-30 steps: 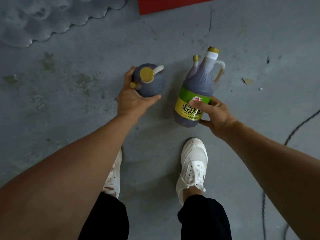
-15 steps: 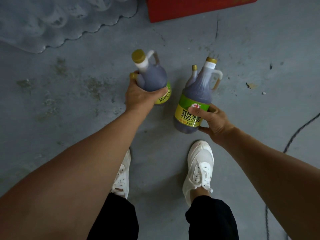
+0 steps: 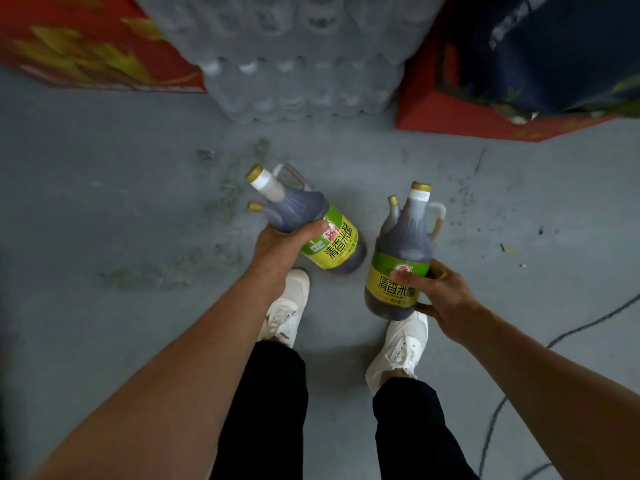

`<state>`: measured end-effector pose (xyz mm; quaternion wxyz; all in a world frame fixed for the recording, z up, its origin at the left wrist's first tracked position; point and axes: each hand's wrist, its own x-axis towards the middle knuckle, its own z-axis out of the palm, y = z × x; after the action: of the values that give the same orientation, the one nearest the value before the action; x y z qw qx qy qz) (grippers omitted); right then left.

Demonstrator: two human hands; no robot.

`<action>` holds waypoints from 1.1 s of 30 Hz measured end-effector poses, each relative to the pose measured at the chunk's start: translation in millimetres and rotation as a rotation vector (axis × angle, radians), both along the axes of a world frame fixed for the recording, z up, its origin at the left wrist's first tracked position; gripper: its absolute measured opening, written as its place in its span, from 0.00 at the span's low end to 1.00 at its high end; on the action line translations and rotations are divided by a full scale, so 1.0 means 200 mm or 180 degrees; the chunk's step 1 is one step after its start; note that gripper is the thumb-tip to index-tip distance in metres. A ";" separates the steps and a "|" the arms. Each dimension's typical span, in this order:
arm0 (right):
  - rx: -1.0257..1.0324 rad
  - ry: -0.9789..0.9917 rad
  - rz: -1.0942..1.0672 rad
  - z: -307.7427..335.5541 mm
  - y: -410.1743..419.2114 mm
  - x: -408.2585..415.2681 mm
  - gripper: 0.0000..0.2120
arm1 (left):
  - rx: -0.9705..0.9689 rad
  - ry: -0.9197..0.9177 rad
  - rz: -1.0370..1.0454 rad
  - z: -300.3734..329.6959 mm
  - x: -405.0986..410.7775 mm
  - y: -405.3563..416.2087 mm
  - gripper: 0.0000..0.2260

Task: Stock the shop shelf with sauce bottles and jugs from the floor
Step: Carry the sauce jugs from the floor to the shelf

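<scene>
I carry two dark sauce jugs with green-yellow labels, gold caps and side handles above the grey floor. My left hand (image 3: 282,244) grips the body of the left jug (image 3: 304,220), which is tilted with its neck pointing up and to the left. My right hand (image 3: 441,292) grips the lower body of the right jug (image 3: 403,251), which stays nearly upright. A smaller gold-capped bottle is attached beside each jug's neck. No shelf is in view.
Shrink-wrapped packs of water bottles (image 3: 298,64) are stacked straight ahead. Red cartons stand at the back left (image 3: 93,46) and back right (image 3: 460,109), with a dark blue item (image 3: 554,46) on the right one. A black cable (image 3: 554,341) runs across the floor at right.
The view has swung forward, bringing the water packs and red cartons into sight. The left jug has tilted from cap-up to leaning on its side. My feet have stepped ahead.
</scene>
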<state>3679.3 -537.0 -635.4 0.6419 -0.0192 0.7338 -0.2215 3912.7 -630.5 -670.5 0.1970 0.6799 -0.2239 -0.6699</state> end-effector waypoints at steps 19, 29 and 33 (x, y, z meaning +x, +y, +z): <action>-0.1326 -0.0366 0.1227 1.91 -0.73 1.40 0.16 | -0.1249 -0.0306 0.0255 2.24 1.50 -0.42 0.35; -0.2398 -0.0679 0.1608 2.71 -1.25 2.10 0.21 | -0.2237 -0.0650 0.1018 3.23 2.18 -0.58 0.31; -0.2828 -0.0745 0.1752 2.94 -1.48 2.28 0.21 | -0.2480 -0.0878 0.1234 3.47 2.36 -0.68 0.31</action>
<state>4136.1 -832.3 -46.8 0.6838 -0.4560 0.4608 -0.3349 4384.1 -766.7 23.7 0.5282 0.6673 -0.3520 -0.3896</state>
